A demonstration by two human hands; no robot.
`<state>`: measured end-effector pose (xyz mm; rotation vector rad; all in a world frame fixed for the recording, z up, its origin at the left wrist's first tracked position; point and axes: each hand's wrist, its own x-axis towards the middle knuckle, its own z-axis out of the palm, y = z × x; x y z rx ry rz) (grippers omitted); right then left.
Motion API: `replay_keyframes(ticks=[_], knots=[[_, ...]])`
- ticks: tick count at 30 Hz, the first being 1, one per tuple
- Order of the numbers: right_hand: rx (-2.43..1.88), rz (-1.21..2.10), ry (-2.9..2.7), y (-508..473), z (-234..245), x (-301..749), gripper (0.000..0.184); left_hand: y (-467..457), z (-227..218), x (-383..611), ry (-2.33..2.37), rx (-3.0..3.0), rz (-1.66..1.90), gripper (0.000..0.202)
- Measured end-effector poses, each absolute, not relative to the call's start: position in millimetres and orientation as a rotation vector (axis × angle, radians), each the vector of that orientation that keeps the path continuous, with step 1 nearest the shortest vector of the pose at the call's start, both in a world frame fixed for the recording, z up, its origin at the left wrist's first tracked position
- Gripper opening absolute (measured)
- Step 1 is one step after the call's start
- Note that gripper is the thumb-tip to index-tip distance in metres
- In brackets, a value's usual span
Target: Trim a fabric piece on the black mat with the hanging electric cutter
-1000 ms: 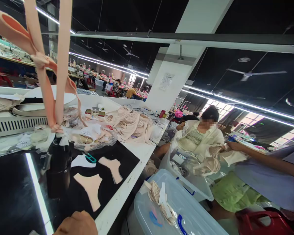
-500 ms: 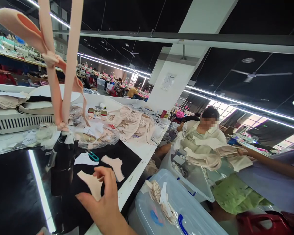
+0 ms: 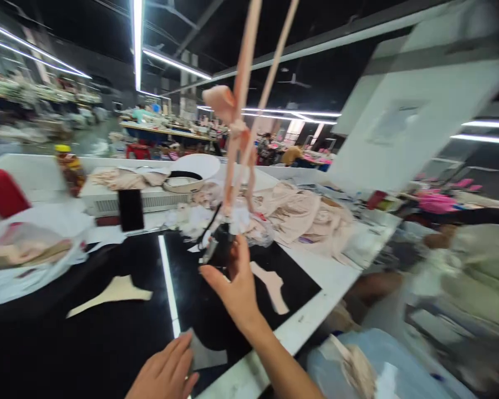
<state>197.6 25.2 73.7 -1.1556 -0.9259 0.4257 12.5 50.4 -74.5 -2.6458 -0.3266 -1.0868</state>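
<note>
Black work surface spans the lower left. Near centre, the right hand curves, thumb and fingers parted, at a black tool on peach straps; whether it grips cannot be told. Bottom centre, the left hand, fingers extended, meets a grey piece, hold unclear. A cream piece lies lower left, a pink piece right of centre.

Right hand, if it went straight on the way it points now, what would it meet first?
Probably the black object hanging from the peach straps, just ahead of the right hand; whether they already touch is unclear.
</note>
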Motion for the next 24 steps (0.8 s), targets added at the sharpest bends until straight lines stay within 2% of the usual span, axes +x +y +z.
replay_keyframes(ticks=[4, 6, 14, 19, 24], knots=[[-1.183, 0.391, -0.945, 28.2, 74.6, 194.8, 0.039, 31.3, -62.2, 17.5, -0.562, -2.672, -1.04, 0.055], [-1.207, 0.327, -0.964, 28.3, 76.6, 194.2, 0.028, 25.9, -59.9, 22.5, -0.605, -2.668, -1.072, 0.056], [-1.035, 0.381, -1.014, 23.2, 63.4, 181.3, 0.034, 20.6, -59.4, 25.3, -0.636, -2.652, -1.105, 0.053], [-0.962, 0.439, -0.994, 18.9, 51.8, 173.3, 0.053, 18.1, -58.7, 25.2, -0.657, -2.671, -1.09, 0.049], [-0.96, 0.393, -0.985, 21.6, 50.9, 168.8, 0.049, 18.4, -55.9, 25.0, -0.65, -2.678, -1.096, 0.046]])
